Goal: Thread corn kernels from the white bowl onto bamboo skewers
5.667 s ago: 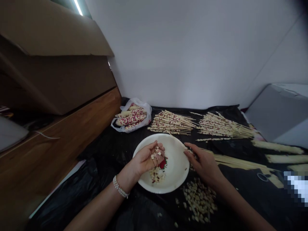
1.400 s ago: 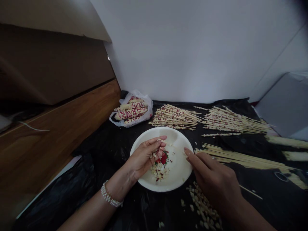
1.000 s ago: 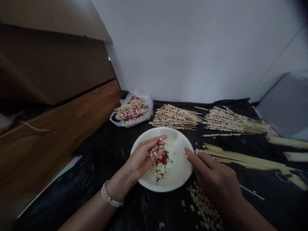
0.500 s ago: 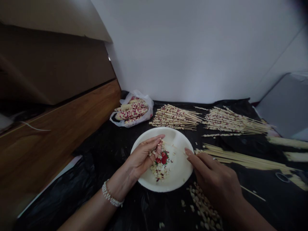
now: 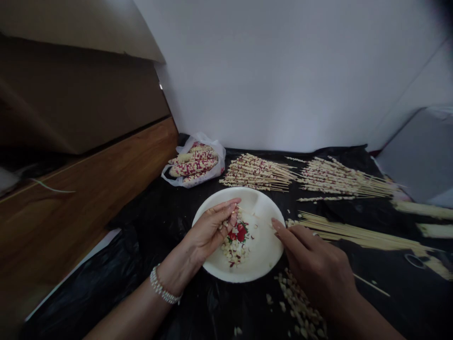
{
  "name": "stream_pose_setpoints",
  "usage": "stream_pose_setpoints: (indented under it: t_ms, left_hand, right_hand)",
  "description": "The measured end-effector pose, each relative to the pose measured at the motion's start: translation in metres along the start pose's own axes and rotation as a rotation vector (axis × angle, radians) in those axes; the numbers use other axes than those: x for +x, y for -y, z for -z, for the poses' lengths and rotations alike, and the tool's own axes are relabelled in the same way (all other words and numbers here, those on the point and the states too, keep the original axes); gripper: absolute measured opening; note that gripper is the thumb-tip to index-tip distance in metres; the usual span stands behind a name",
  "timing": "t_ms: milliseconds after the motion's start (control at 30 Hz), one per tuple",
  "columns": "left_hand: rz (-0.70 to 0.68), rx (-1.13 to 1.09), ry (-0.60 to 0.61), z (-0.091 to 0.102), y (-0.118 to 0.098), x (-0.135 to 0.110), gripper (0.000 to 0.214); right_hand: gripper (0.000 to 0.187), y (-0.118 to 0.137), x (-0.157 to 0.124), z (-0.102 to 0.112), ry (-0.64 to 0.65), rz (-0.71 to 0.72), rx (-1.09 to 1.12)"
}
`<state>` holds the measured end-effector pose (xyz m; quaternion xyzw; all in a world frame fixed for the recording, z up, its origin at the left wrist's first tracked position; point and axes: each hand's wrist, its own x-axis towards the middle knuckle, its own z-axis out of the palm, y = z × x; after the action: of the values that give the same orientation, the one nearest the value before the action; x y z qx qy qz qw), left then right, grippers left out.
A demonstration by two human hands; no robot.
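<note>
Over a white bowl (image 5: 264,257) with a red flower print, my left hand (image 5: 211,227) is closed, its thumb and fingertips pinched together on corn kernels at a skewer's tip. More kernels appear to lie in its curled fingers, partly hidden. My right hand (image 5: 313,257) is closed around the thin bamboo skewer (image 5: 372,285); its tip points left to my left fingertips and its rear end sticks out behind the hand. Loose pale and dark red corn kernels (image 5: 236,252) lie in the bowl below my left hand.
Behind the bowl, a plastic bag (image 5: 221,153) holds speckled corn cobs (image 5: 194,167). Two piles of kernel-threaded skewers (image 5: 258,172) lie along the back. Bare skewers (image 5: 354,230) are at right, near scissors (image 5: 415,261). Spilled kernels (image 5: 300,302) lie on black plastic sheeting (image 5: 219,311).
Almost nothing differs. My left fingertips have shifted very slightly at the skewer's tip, while my right hand and the bowl stay in place.
</note>
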<state>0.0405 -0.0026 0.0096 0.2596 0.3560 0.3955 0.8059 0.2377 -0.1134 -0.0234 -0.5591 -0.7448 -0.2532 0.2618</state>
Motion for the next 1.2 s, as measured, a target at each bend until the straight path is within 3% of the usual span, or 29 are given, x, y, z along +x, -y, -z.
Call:
stream_pose_setpoints:
  t_ms: [367, 600, 900, 1200]
  left_hand:
    - [0.052, -0.034, 0.035, 0.001, -0.001, 0.001, 0.02]
    - [0.209, -0.174, 0.042, 0.002, -0.005, 0.0, 0.014]
    - [0.428, -0.362, 0.194, 0.005, -0.014, 0.0, 0.01]
    - [0.427, -0.349, 0.201, 0.004, -0.011, -0.001, 0.009]
  right_hand:
    - [0.047, -0.001, -0.002, -0.003, -0.018, 0.026, 0.004]
    - [0.046, -0.002, 0.001, -0.001, 0.006, 0.05, 0.007]
    - [0.049, -0.008, 0.002, -0.002, -0.069, 0.095, 0.055]
    - [0.051, -0.006, 0.002, -0.003, -0.058, 0.076, 0.105]
